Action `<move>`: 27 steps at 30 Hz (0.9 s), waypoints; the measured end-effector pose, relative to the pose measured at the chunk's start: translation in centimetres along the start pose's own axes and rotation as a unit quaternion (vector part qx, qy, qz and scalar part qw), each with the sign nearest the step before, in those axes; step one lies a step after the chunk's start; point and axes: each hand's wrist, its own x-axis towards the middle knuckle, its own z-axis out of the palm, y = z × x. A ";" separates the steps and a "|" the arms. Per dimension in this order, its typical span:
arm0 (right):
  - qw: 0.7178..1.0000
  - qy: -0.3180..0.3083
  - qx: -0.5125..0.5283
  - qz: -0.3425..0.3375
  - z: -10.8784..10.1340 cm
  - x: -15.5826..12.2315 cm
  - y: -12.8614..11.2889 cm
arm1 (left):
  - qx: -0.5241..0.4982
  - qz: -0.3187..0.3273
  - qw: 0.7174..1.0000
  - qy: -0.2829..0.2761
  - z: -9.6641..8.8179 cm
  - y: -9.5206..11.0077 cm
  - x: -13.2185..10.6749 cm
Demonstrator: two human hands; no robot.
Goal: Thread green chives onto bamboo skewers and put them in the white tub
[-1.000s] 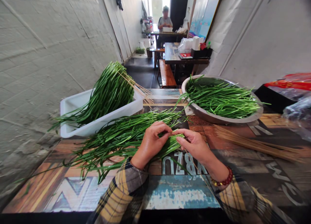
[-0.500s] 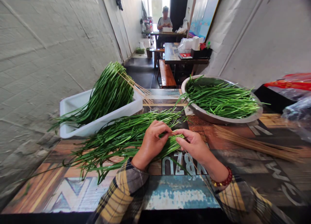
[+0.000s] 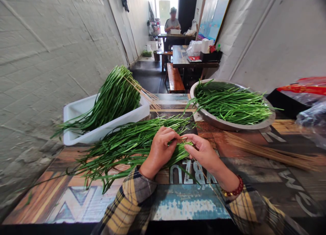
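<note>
A loose pile of green chives (image 3: 122,145) lies across the patterned table (image 3: 183,201) in front of me. My left hand (image 3: 160,150) rests on the right end of the pile, fingers pinched on chive stems. My right hand (image 3: 203,151) meets it fingertip to fingertip, closed on a thin bamboo skewer (image 3: 203,179) that runs back toward my wrist and into the stems. A red bead bracelet (image 3: 233,190) sits on my right wrist.
A white tub (image 3: 76,111) at the left holds skewered chives (image 3: 114,95). A metal basin (image 3: 254,125) of chives stands at the right, with loose bamboo skewers (image 3: 267,151) before it. Plastic bags (image 3: 310,116) lie far right. A person (image 3: 172,21) sits far back.
Almost nothing differs; my left fingers have shifted slightly on the stems while both hands stay in place.
</note>
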 end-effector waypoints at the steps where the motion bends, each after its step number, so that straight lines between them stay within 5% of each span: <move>1: 1.000 0.001 -0.002 0.001 0.0 0.0 0.0 | 0.002 0.002 1.000 0.001 0.0 0.0 0.0; 27: 0.997 0.043 -0.057 -0.012 0.4 0.1 1.1 | 0.096 0.040 0.994 0.016 0.9 0.0 -0.4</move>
